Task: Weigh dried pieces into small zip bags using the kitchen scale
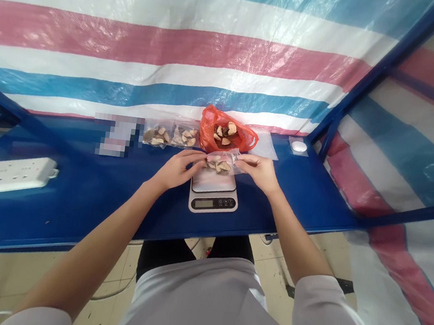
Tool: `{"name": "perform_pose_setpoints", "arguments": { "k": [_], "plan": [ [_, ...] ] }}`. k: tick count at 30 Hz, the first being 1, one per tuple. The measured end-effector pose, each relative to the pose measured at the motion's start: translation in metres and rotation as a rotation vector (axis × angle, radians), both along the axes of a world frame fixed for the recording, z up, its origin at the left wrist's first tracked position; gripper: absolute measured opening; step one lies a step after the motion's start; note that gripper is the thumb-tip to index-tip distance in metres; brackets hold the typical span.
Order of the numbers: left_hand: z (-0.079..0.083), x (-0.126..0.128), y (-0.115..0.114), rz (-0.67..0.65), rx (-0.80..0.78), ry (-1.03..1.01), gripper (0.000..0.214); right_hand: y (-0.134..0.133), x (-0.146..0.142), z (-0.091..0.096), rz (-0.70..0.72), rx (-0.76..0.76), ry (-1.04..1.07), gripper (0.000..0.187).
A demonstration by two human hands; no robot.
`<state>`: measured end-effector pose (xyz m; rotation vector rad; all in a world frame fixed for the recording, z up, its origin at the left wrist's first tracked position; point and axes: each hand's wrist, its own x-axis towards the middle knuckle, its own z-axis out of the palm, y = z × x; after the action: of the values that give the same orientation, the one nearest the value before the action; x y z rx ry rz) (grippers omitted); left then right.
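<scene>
A clear plastic bag [221,164] with several pale, brown-edged dried slices is held over the plate of a white kitchen scale [215,196]. Whether the bag rests on the plate, I cannot tell. My left hand [180,168] pinches the bag's left edge between thumb and fingers. On the other side my right hand [260,171] grips the bag's right end. Just behind the bag stands an open red plastic bag [209,124] holding more of the same slices. The scale's display is too small to read.
Two filled clear bags, one at the left [157,136] and another beside it [185,136], lie left of the red bag. Empty clear bags [267,145] and a white round object [298,146] lie right. A power strip [13,174] sits far left; blue frame bars [369,81] flank the table.
</scene>
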<state>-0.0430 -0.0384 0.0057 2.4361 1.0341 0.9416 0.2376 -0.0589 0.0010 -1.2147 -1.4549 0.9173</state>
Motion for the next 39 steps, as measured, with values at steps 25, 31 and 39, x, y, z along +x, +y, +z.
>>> {"name": "perform_pose_setpoints", "arguments": {
  "k": [25, 31, 39],
  "plan": [
    [0.033, 0.047, 0.026, 0.117, -0.621, -0.971, 0.035, 0.041, -0.03, 0.056, 0.153, 0.291, -0.038, 0.024],
    [0.027, 0.06, 0.021, 0.164, -0.625, -1.166, 0.031, 0.056, -0.039, 0.03, 0.1, -0.085, 0.34, 0.049],
    [0.02, 0.059, 0.033, 0.209, -0.688, -1.106, 0.029, 0.065, -0.046, 0.016, 0.064, -0.151, 0.436, 0.049]
  ]
}}
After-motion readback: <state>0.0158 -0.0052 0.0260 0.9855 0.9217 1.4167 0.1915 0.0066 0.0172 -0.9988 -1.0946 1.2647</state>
